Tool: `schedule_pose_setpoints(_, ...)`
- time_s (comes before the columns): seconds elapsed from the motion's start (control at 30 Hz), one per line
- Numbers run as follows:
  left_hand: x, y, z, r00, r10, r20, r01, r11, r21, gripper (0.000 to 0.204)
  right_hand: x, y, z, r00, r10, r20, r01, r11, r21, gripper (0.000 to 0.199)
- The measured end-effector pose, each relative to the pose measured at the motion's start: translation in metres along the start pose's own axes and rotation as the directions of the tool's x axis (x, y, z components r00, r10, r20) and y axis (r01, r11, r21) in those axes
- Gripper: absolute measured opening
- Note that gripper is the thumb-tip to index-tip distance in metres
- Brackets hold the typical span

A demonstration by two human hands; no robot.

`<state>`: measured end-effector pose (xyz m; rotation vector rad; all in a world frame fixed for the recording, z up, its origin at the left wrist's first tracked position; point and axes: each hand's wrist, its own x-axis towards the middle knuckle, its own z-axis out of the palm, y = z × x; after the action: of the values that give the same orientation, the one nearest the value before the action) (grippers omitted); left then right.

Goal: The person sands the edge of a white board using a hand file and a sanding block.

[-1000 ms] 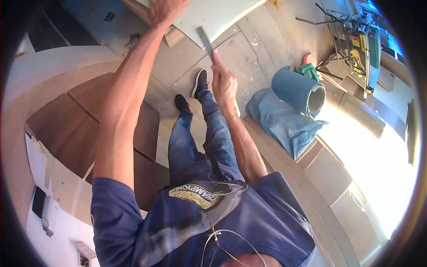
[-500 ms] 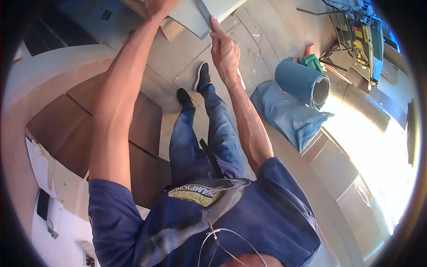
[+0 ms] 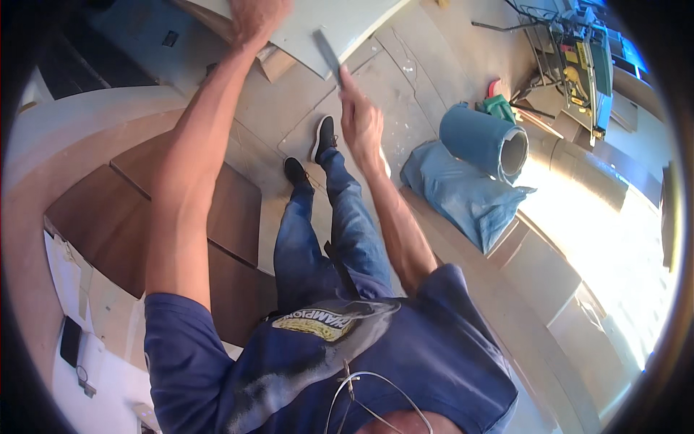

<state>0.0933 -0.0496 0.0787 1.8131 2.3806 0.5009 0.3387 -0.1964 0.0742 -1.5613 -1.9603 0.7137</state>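
At the top of the view lies a pale, flat panel point(image 3: 307, 36) whose upper part is cut off by the frame. My right hand point(image 3: 363, 126) is closed around the near end of a long, flat grey file point(image 3: 327, 49), its index finger stretched along it. The file's far end lies over the panel, close to its near corner. My left hand point(image 3: 260, 18) is at the panel's left edge, blurred by motion. Its fingers are cut off by the top of the frame, so their grip is hidden.
A wooden block point(image 3: 276, 64) shows under the panel. Brown boards point(image 3: 101, 224) lie at left. On the right are a blue roll point(image 3: 473, 137), a crumpled blue sheet point(image 3: 452, 188) and a green-and-red object point(image 3: 499, 107). A machine on a stand point(image 3: 582, 72) is farther off.
My right hand has come down toward me with the file, and the file is tilted more. The left hand sits slightly lower in view. More of the panel shows.
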Motion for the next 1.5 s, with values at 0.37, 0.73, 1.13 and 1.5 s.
schedule_pose_setpoints(0.37,0.003,0.002,0.009,1.0,0.021,-0.02,-0.021,1.0,-0.017,0.054,0.001,0.006,-0.001,1.0,0.006,-0.012,-0.006,1.0,0.008,0.048)
schedule_pose_setpoints(0.73,-0.001,-0.011,0.006,1.0,-0.001,-0.025,0.001,1.0,0.005,0.053,0.007,-0.002,-0.006,0.998,-0.018,0.054,0.021,0.998,-0.064,0.046)
schedule_pose_setpoints(1.13,-0.004,-0.009,-0.006,0.999,-0.032,0.035,0.033,0.999,-0.035,0.054,0.01,0.0,-0.007,0.999,-0.034,0.034,0.034,0.999,0.021,0.045)
schedule_pose_setpoints(1.5,0.0,-0.007,-0.003,1.0,-0.006,-0.009,0.006,1.0,0.019,0.054,0.004,0.009,-0.01,0.999,-0.013,0.03,0.012,0.999,0.036,0.048)
